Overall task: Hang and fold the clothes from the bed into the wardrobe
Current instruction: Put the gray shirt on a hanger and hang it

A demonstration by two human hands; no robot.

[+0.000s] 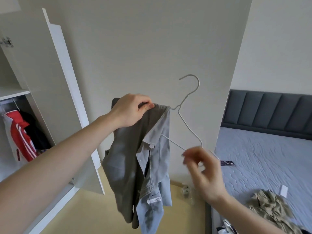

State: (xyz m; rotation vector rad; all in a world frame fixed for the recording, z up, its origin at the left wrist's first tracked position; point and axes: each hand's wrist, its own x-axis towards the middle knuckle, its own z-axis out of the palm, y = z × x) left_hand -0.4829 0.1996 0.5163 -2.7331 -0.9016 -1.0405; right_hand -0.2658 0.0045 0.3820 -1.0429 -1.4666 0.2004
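Your left hand pinches the shirt at its shoulder, held up mid-frame, half on the hanger. Your right hand, at 4 o'clock, is blurred by the hanger's lower corner; I cannot tell its grip.

Dark card, white slip

Grey quilted bed with crumpled olive garment, dark card, white tag.

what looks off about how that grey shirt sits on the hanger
The grey shirt hangs from only one side of the wire hanger, bunched under the left hand. The hanger's other arm is bare and tilted down toward the blurred right hand.
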